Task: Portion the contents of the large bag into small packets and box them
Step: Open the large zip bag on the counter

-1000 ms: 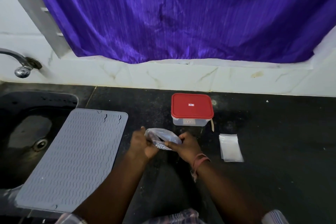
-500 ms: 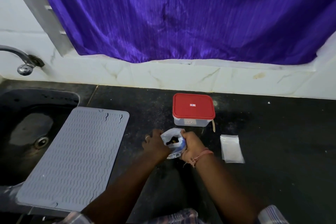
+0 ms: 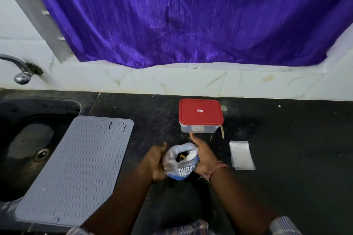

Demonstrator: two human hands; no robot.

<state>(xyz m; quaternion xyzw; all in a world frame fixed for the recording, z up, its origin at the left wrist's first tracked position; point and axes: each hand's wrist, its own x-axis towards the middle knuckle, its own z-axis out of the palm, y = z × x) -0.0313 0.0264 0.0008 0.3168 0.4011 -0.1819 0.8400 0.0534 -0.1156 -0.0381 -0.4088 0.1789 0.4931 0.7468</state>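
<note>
Between my hands (image 3: 155,162) (image 3: 203,155), upright on the surface (image 3: 286,187): bag (image 3: 179,160), mouth up | fingers of both grip its sides | packets (image 3: 241,155) nearer my right hand | box (image 3: 200,115) lidded, just behind.

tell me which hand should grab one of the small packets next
Right, probably. The right hand is on the side of the bag nearest the small packets. The left hand sits on the far side and could keep holding the bag.
</note>
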